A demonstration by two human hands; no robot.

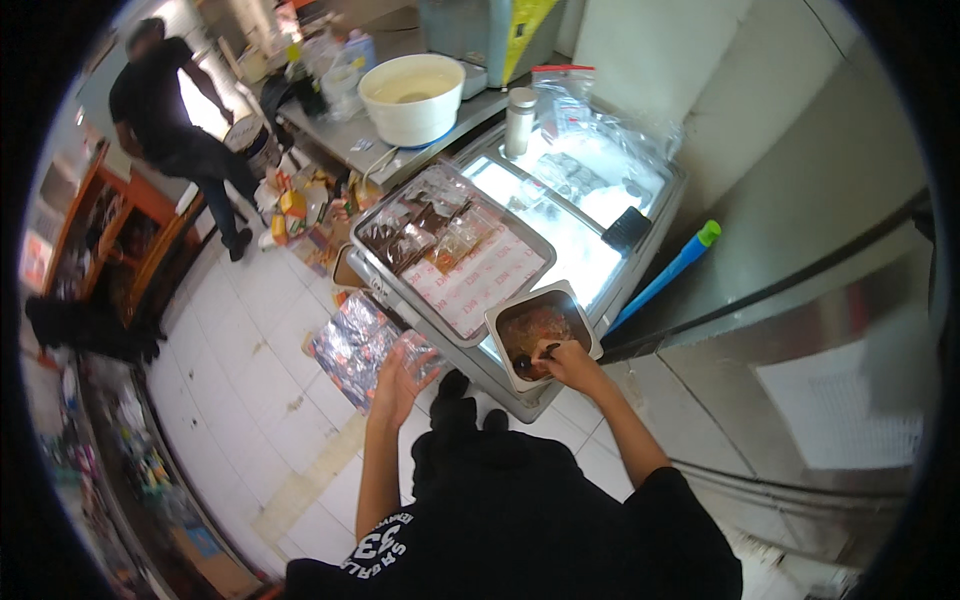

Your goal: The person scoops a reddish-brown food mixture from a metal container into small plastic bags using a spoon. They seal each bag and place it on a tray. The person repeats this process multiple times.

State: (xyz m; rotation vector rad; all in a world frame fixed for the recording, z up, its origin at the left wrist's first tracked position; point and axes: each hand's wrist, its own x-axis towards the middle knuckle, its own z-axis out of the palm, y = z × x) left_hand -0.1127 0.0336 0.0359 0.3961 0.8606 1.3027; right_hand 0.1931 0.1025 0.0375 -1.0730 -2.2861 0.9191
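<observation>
This looks like a working food kitchen, perhaps a shop's back room; which of the two cannot be told. The right hand [568, 366] grips a spoon [547, 351] in a steel pan [503, 355] of reddish-brown food. Left of that grip lies a paper-lined tray [548, 262] with clear packets [460, 243]; beyond it glows a glass-topped chest [590, 255], seemingly a freezer. Farther off, a metal counter [350, 140] bears a white tub [412, 105] and bottles [305, 80]. Right of the grip stand large steel panels [700, 400]. White floor tiles [240, 370] and, far left, a co-worker [165, 110] beside a bucket [248, 138] also suggest a workplace.
</observation>
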